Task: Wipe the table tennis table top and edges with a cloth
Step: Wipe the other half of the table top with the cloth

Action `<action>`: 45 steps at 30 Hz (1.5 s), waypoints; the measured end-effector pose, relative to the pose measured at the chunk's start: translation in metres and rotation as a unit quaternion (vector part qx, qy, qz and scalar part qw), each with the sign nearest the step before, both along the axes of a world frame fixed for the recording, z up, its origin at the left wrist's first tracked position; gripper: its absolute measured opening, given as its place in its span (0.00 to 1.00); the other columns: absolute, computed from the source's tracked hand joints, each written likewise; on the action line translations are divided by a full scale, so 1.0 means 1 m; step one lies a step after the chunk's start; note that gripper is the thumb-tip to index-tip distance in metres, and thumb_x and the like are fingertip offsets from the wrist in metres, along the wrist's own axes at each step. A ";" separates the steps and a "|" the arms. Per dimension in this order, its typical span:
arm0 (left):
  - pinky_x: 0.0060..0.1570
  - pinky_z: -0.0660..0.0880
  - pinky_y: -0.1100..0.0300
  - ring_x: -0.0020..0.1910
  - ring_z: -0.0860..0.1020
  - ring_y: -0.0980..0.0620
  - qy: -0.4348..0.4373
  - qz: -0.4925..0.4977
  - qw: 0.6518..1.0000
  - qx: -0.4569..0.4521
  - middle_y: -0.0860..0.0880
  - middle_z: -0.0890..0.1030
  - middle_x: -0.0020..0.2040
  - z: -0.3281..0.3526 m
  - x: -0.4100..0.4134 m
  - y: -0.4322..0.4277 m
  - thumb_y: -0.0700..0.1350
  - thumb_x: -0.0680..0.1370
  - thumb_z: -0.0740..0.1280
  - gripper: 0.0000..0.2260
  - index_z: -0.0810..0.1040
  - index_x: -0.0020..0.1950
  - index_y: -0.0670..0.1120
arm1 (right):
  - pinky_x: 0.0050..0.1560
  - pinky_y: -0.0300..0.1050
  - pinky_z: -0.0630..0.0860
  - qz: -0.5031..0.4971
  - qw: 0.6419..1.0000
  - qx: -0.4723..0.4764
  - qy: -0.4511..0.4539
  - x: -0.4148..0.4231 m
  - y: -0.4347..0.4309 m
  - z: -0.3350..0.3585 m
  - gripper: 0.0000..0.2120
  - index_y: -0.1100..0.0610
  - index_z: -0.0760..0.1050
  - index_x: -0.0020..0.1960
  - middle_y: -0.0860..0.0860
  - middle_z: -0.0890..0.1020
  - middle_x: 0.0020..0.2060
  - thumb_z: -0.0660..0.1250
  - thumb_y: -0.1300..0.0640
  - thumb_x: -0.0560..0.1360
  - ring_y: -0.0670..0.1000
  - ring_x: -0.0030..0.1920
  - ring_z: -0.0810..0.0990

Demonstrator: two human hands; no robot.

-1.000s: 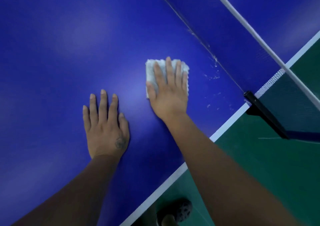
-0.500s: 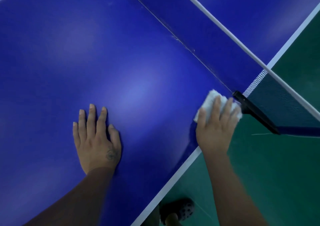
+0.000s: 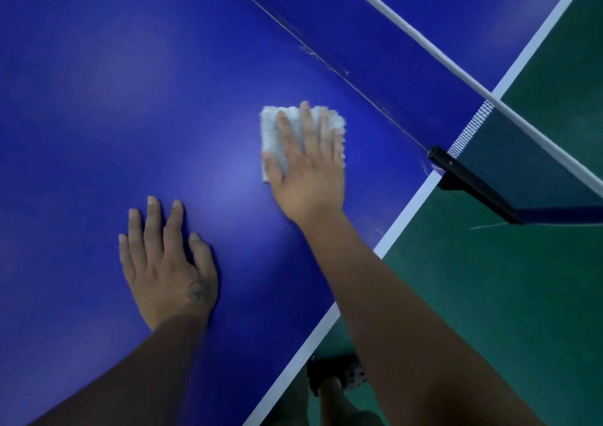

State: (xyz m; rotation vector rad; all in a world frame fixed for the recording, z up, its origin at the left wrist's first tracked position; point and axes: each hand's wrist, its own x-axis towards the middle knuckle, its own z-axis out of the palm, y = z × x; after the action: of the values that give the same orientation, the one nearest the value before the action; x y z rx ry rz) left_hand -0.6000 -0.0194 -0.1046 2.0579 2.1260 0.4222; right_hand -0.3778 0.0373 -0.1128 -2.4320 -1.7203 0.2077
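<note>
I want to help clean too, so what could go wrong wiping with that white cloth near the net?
1. The right hand presses the cloth flat close to the black net clamp; a fast swipe that way might bang the hand on it or tug the net.
2. The left hand rests flat on the table, so it may leave smudges there.
</note>
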 end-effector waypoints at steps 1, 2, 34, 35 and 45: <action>0.86 0.49 0.44 0.87 0.55 0.45 0.000 -0.001 1.000 0.000 0.47 0.63 0.86 0.000 0.000 0.000 0.50 0.86 0.57 0.24 0.70 0.82 0.46 | 0.86 0.64 0.45 -0.032 0.999 -0.007 -0.011 0.019 -0.010 0.000 0.31 0.46 0.55 0.87 0.54 0.52 0.87 0.49 0.37 0.87 0.61 0.87 0.47; 0.86 0.49 0.44 0.87 0.55 0.45 0.000 -0.002 1.000 0.000 0.47 0.63 0.86 0.000 0.000 0.000 0.50 0.86 0.57 0.24 0.70 0.82 0.46 | 0.85 0.65 0.46 -0.073 0.997 -0.018 -0.025 0.039 -0.024 0.000 0.31 0.47 0.55 0.87 0.55 0.52 0.87 0.49 0.37 0.87 0.61 0.87 0.48; 0.86 0.48 0.45 0.87 0.55 0.46 0.001 0.005 1.000 0.004 0.48 0.63 0.86 -0.001 -0.001 -0.003 0.51 0.86 0.58 0.24 0.69 0.82 0.48 | 0.83 0.69 0.49 0.046 0.996 -0.079 -0.021 0.009 -0.171 0.009 0.30 0.52 0.50 0.88 0.61 0.48 0.87 0.48 0.44 0.89 0.64 0.86 0.44; 0.86 0.48 0.45 0.87 0.55 0.46 0.000 0.004 1.000 0.004 0.48 0.63 0.86 -0.002 -0.001 -0.002 0.51 0.86 0.58 0.24 0.69 0.82 0.48 | 0.83 0.69 0.50 0.111 0.991 -0.078 -0.015 -0.003 -0.183 0.008 0.30 0.51 0.50 0.88 0.59 0.49 0.87 0.48 0.42 0.89 0.63 0.87 0.44; 0.86 0.48 0.45 0.87 0.54 0.45 -0.003 -0.011 1.000 -0.014 0.47 0.61 0.87 0.004 0.000 -0.010 0.50 0.88 0.56 0.24 0.67 0.84 0.47 | 0.85 0.65 0.47 -0.090 0.990 -0.071 0.086 0.033 -0.186 0.016 0.30 0.48 0.51 0.88 0.53 0.44 0.88 0.51 0.43 0.88 0.60 0.86 0.37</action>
State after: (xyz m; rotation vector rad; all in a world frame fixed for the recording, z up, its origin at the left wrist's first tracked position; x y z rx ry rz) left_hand -0.6004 -0.0291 -0.1007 2.0607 2.0916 0.3916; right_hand -0.3445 -0.1488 -0.0969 -2.5633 -1.4518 0.5169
